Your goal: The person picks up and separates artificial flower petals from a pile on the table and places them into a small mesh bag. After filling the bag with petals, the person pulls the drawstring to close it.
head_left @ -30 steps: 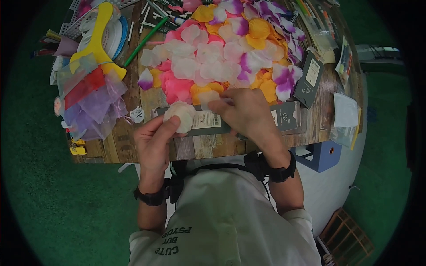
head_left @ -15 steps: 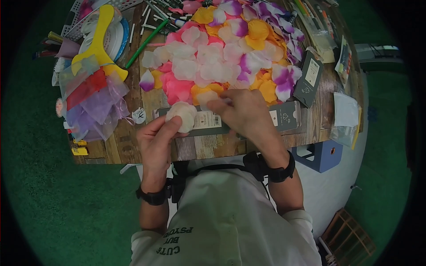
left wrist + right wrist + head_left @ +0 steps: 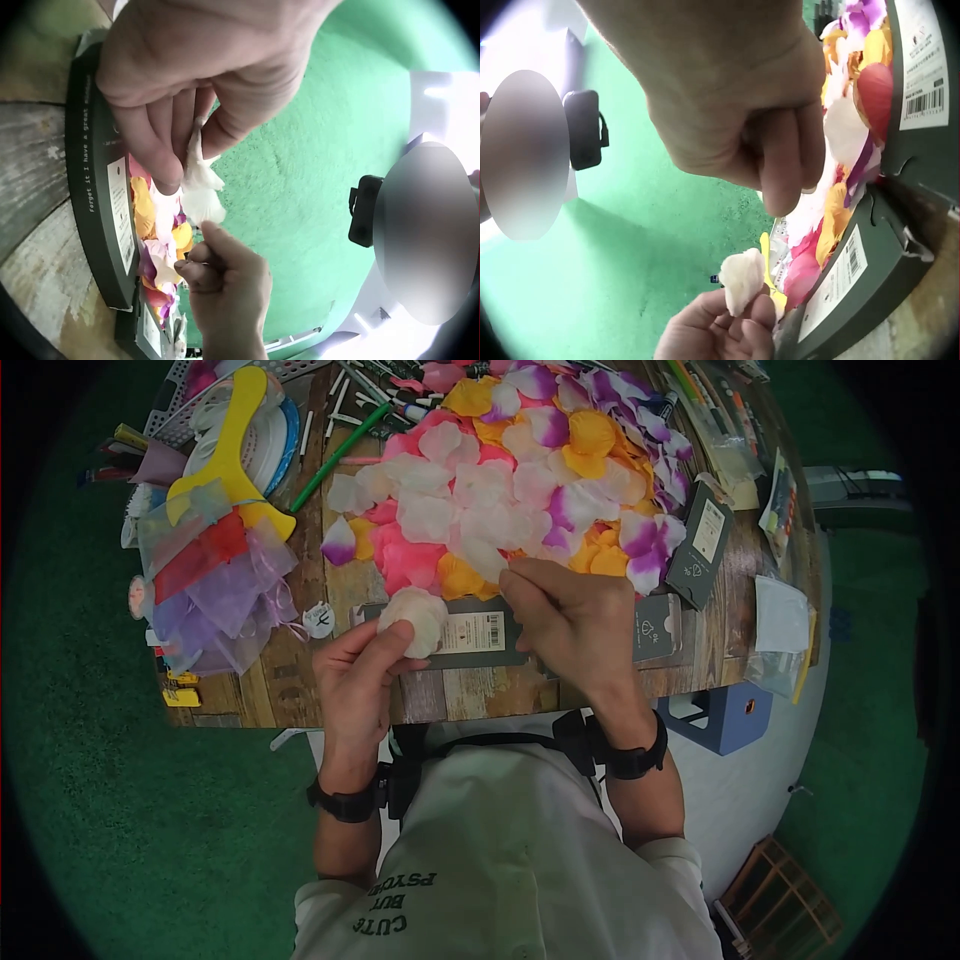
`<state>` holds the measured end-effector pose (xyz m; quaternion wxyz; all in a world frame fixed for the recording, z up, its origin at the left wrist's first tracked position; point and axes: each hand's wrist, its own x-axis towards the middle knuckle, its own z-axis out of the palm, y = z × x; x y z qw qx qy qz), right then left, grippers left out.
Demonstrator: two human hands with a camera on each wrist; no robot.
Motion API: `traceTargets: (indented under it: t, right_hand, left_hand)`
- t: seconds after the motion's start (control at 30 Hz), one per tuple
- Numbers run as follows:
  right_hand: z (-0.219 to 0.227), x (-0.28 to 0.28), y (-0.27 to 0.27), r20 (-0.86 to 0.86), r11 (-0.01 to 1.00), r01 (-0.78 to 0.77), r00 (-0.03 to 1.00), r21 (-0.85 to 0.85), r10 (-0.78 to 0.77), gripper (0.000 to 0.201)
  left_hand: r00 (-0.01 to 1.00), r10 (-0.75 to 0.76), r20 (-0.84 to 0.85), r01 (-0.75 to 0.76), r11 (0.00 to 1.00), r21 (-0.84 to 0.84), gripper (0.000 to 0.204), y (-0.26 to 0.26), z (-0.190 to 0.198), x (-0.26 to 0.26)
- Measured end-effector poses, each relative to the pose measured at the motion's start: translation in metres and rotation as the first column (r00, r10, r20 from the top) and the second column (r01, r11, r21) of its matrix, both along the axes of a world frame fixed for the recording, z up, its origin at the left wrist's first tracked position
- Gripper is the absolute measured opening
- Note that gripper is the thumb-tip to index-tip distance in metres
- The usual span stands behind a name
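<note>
Between thumb and fingers, my left hand (image 3: 355, 670) pinches a small stack of white petals (image 3: 415, 622); the left wrist view shows these petals (image 3: 201, 187) side-on and fanned out. To its right, my right hand (image 3: 570, 620) has curled fingers, with a pale petal (image 3: 487, 563) at the fingertips by the pile's lower edge. In the right wrist view the right hand (image 3: 742, 112) hides most of its own grip. Pink, white, orange and purple petals (image 3: 480, 490) lie heaped beyond both hands.
Dark flat boxes (image 3: 655, 645) lie along the table's near edge, another box (image 3: 700, 545) right of the heap. At left are mesh bags (image 3: 215, 585), a yellow Y-shaped piece (image 3: 235, 450) and a green stick (image 3: 340, 458). Plastic packets (image 3: 780, 615) lie at right.
The right hand has moved slightly away from the left hand, toward the heap and to the right, and its pale petal has shifted up against the heap. The left hand keeps its stack.
</note>
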<state>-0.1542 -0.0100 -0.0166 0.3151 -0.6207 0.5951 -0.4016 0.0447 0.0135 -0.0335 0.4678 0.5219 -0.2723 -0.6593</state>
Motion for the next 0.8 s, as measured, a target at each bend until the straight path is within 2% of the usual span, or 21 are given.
traceTargets:
  t: [0.03,0.07,0.1,0.13,0.17,0.23,0.27,0.3,0.33,0.43,0.5,0.6,0.73,0.8]
  right_hand:
    - [0.002,-0.001,0.001,-0.116,0.986,-0.062,0.992,-0.153,0.044,0.006]
    - [0.004,-0.002,0.002,-0.114,0.986,-0.065,0.992,-0.156,0.048,0.006]
    - [0.006,-0.004,0.004,-0.226,0.959,-0.132,0.971,-0.250,0.075,0.005]
    - [0.007,-0.005,0.005,-0.337,0.921,-0.205,0.937,-0.331,0.088,0.013]
    - [0.005,-0.005,0.006,-0.338,0.922,-0.204,0.937,-0.329,0.087,0.013]
    - [0.001,-0.004,0.008,-0.368,0.859,-0.206,0.930,-0.470,0.021,0.015]
    - [-0.001,-0.003,0.006,-0.367,0.857,-0.207,0.930,-0.473,0.022,0.015]
    - [-0.003,0.000,0.003,-0.360,0.799,-0.221,0.933,-0.560,0.006,0.015]
    - [-0.005,0.001,0.002,-0.351,0.733,-0.233,0.936,-0.639,-0.008,0.015]
    - [-0.008,0.001,0.004,-0.424,0.675,-0.295,0.905,-0.676,-0.030,0.016]
    - [-0.008,0.000,0.003,-0.426,0.666,-0.305,0.904,-0.680,-0.021,0.016]
    - [-0.006,-0.001,0.004,-0.433,0.666,-0.322,0.902,-0.673,-0.001,0.017]
    - [-0.008,-0.002,0.006,-0.447,0.677,-0.333,0.895,-0.656,0.007,0.018]
    - [-0.010,-0.004,0.005,-0.437,0.661,-0.345,0.899,-0.666,0.029,0.025]
  left_hand:
    - [1.000,0.004,0.001,-0.004,1.000,-0.006,0.023,-0.002,0.002,0.001]
    - [0.998,-0.015,-0.056,0.015,1.000,0.014,0.023,-0.003,0.005,0.001]
    - [0.993,-0.033,-0.115,0.037,0.999,0.036,0.023,-0.003,0.008,0.002]
    - [0.993,-0.032,-0.114,0.036,0.999,0.037,0.023,-0.002,0.009,0.004]
    - [0.981,-0.058,-0.183,0.060,0.998,0.001,0.024,-0.001,0.011,0.005]
    - [0.964,-0.090,-0.251,0.083,0.996,-0.040,0.025,-0.001,0.014,0.008]
    - [0.909,-0.119,-0.399,0.101,0.993,-0.065,0.027,-0.001,0.015,0.010]
    - [0.832,-0.147,-0.535,0.115,0.989,-0.093,0.029,-0.001,0.017,0.012]
    - [0.834,-0.147,-0.532,0.114,0.989,-0.093,0.029,-0.002,0.020,0.012]
    - [0.818,-0.117,-0.563,0.117,0.993,-0.037,0.039,-0.003,0.028,0.009]
    - [0.789,-0.144,-0.597,0.139,0.989,-0.055,0.038,-0.005,0.031,0.008]
    - [0.800,-0.180,-0.573,0.180,0.982,-0.057,0.035,-0.007,0.036,0.003]
    - [0.790,-0.155,-0.593,0.179,0.984,-0.019,0.027,-0.011,0.040,-0.002]
    - [0.837,-0.132,-0.530,0.173,0.984,0.029,0.025,-0.012,0.039,-0.004]
